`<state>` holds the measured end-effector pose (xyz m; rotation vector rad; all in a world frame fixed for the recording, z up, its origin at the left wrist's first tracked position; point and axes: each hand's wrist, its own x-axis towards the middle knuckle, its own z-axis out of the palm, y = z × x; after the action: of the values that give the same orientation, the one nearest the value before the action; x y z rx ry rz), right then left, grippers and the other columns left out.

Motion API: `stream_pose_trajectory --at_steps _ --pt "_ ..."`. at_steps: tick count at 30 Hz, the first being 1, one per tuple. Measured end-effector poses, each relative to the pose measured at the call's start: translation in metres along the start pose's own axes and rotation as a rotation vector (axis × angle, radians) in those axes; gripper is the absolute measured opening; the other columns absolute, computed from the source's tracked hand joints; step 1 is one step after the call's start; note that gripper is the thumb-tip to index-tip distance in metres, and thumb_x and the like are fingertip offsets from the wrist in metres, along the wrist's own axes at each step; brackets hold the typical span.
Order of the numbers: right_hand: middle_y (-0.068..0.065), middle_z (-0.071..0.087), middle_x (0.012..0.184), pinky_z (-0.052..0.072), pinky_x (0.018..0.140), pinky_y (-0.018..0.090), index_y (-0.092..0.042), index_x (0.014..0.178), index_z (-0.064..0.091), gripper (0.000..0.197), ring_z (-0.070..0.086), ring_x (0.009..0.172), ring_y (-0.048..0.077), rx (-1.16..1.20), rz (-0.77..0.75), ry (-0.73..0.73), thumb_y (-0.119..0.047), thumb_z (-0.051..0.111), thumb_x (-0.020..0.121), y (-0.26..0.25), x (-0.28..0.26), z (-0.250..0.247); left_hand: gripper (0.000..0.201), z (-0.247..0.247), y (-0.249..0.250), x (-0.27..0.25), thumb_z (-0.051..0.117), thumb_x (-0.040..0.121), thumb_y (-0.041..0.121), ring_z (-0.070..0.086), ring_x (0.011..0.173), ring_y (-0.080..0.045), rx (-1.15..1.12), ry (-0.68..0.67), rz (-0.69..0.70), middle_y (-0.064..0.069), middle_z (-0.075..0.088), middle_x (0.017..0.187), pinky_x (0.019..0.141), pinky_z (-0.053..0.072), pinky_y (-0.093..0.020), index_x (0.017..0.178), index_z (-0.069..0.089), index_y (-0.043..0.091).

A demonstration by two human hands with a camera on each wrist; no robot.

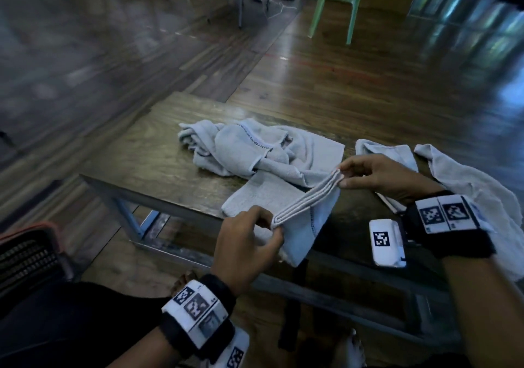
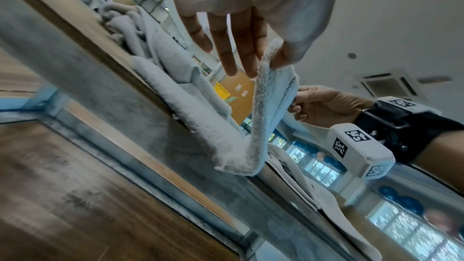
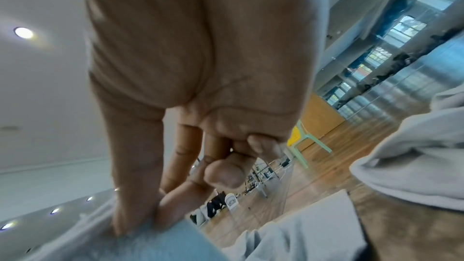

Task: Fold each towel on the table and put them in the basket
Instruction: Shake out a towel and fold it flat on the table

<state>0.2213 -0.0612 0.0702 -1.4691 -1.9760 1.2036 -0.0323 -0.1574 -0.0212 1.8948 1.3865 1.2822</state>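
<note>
A pale grey towel (image 1: 300,220), folded into layers, is stretched between my two hands above the near edge of the wooden table (image 1: 136,152). My left hand (image 1: 272,227) pinches its near stacked edge between thumb and fingers, and my right hand (image 1: 341,176) pinches the far end. The towel's lower part hangs over the table's edge. In the left wrist view my left hand (image 2: 266,62) grips the towel (image 2: 266,116), with the right hand (image 2: 296,104) behind it. In the right wrist view my right hand (image 3: 153,217) pinches the towel (image 3: 140,245).
A crumpled heap of grey towels (image 1: 249,146) lies mid-table. More towels (image 1: 465,186) lie at the right, under my right arm. A dark mesh basket with an orange rim (image 1: 25,254) stands at the lower left. A green chair (image 1: 337,2) stands far back on the wooden floor.
</note>
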Motion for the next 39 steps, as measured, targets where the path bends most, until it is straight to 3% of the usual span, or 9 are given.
stream_pose_trajectory --at_steps 5,8,11,14,21,26,31,35,39 --pt "0.000 0.063 0.084 0.043 0.066 0.004 -0.003 0.096 0.064 0.016 0.057 0.067 -0.010 -0.153 0.021 -0.048 -0.008 0.068 0.082 -0.023 0.069 0.022 0.025 -0.015 -0.035 0.011 0.054 0.073 0.048 0.060 0.068 -0.008 -0.083 0.088 -0.270 0.007 0.063 0.071 0.064 0.052 -0.035 0.074 0.055 0.023" --pt "0.006 0.065 0.094 0.047 0.081 0.018 -0.006 0.097 0.063 0.014 0.060 0.084 0.007 -0.146 0.049 -0.100 -0.010 0.066 0.084 -0.024 0.101 0.043 0.019 -0.018 -0.059 0.018 0.055 0.074 0.042 0.057 0.066 -0.015 -0.038 0.102 -0.403 0.005 0.058 0.068 0.068 0.051 -0.044 0.070 0.050 0.024" --pt "0.004 0.063 0.094 0.044 0.078 0.020 -0.007 0.099 0.061 0.015 0.058 0.085 0.009 -0.220 0.070 -0.140 -0.015 0.065 0.086 -0.018 0.119 0.061 0.020 -0.020 -0.073 0.023 0.058 0.076 0.034 0.051 0.067 -0.013 0.084 0.069 -0.466 0.006 0.050 0.066 0.073 0.045 -0.040 0.065 0.046 0.023" --pt "0.000 0.058 0.084 0.040 0.065 0.016 -0.010 0.096 0.056 0.012 0.054 0.069 0.000 -0.316 0.085 -0.190 -0.018 0.061 0.089 -0.011 0.121 0.075 0.020 -0.023 -0.078 0.028 0.057 0.078 0.036 0.050 0.072 -0.015 0.233 0.017 -0.441 0.008 0.052 0.069 0.075 0.040 -0.035 0.066 0.046 0.025" --pt "-0.004 0.051 0.072 0.034 0.061 0.028 -0.019 0.080 0.050 0.018 0.045 0.065 0.010 -0.364 0.226 -0.086 -0.032 0.056 0.091 0.022 0.086 0.075 0.022 -0.015 -0.077 0.039 0.059 0.078 0.032 0.055 0.067 -0.019 0.235 -0.101 -0.384 0.004 0.054 0.062 0.063 0.041 -0.031 0.062 0.049 0.021" --pt "0.003 0.062 0.083 0.049 0.074 0.038 -0.017 0.081 0.057 0.018 0.058 0.079 0.016 -0.338 0.293 -0.037 -0.033 0.059 0.088 0.050 0.036 0.053 0.024 0.013 -0.063 0.058 0.062 0.080 0.026 0.049 0.062 -0.013 0.184 -0.309 -0.318 0.009 0.048 0.060 0.057 0.033 -0.026 0.062 0.045 0.022" --pt "0.002 0.062 0.072 0.048 0.072 0.035 -0.014 0.077 0.055 0.017 0.059 0.071 0.017 -0.176 0.332 0.102 -0.026 0.063 0.086 0.080 -0.009 0.037 0.026 0.041 -0.051 0.084 0.067 0.075 0.027 0.049 0.069 -0.012 0.201 -0.507 -0.247 0.006 0.054 0.070 0.053 0.030 -0.021 0.063 0.045 0.024" --pt "0.014 0.067 0.077 0.048 0.071 0.033 -0.005 0.089 0.058 0.019 0.062 0.070 0.020 -0.107 0.339 0.133 -0.021 0.065 0.084 0.088 -0.023 0.031 0.018 0.053 -0.044 0.101 0.069 0.074 0.024 0.053 0.076 -0.013 0.234 -0.602 -0.184 0.000 0.061 0.080 0.063 0.036 -0.023 0.068 0.054 0.018" --pt "0.002 0.065 0.081 0.045 0.071 0.027 -0.014 0.090 0.056 0.012 0.059 0.071 0.013 -0.156 0.285 0.104 -0.022 0.065 0.085 0.088 -0.022 0.024 0.014 0.055 -0.046 0.107 0.069 0.077 0.025 0.056 0.076 -0.013 0.197 -0.602 -0.185 0.002 0.062 0.079 0.067 0.038 -0.022 0.076 0.060 0.014"
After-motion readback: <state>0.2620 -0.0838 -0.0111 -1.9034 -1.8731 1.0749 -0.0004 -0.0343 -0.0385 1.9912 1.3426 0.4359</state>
